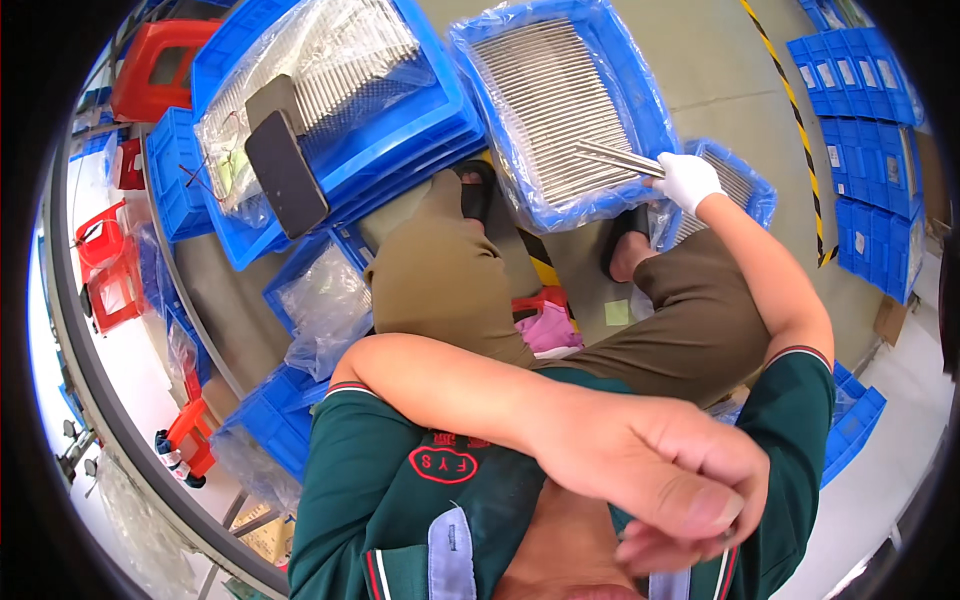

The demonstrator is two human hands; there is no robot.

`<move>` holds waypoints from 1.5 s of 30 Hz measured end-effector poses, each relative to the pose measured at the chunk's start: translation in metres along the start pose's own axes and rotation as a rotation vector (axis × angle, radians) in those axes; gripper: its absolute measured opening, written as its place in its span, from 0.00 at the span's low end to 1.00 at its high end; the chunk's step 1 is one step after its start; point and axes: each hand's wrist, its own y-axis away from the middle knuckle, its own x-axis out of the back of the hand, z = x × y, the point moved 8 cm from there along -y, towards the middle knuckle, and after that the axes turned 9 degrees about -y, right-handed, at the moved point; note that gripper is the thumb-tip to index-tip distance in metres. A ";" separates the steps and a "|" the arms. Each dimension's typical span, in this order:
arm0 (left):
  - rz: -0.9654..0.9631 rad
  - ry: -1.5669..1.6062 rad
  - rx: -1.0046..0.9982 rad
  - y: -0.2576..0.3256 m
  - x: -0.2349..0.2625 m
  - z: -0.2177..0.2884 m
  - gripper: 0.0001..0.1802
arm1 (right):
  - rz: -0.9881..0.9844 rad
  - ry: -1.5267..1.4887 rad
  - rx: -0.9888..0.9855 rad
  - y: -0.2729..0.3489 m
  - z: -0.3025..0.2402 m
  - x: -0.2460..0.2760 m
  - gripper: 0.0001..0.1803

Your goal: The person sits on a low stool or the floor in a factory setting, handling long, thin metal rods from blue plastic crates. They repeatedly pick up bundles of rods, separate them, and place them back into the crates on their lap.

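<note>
In the head view, slim metal rods (618, 158) jut leftward from the gloved right hand (690, 183), over a blue bin (645, 85); its fingers grip their ends, arm outstretched. The left hand (655, 470) crosses the chest, fingers curled, contents untellable. The rods look straight and silvery.

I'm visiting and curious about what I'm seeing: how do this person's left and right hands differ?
Covering: the left hand is bare, while the right hand wears a white glove.
Place: the left hand is in front of the green shirt; the right hand is stretched out beside a blue bin.
Hold: the right hand grips thin metal rods; the left hand's fingers curl, their contents unclear.
Both belong to one person.
</note>
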 end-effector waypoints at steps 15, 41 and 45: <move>0.424 -0.204 0.064 0.012 0.088 -0.019 0.17 | -0.112 0.099 0.426 -0.070 -0.061 -0.041 0.26; 0.537 -0.354 0.096 0.024 0.105 -0.014 0.15 | 0.178 0.098 0.684 -0.087 -0.094 -0.064 0.07; 0.555 -0.349 0.102 0.024 0.106 -0.013 0.14 | 0.189 0.102 0.696 -0.083 -0.099 -0.058 0.04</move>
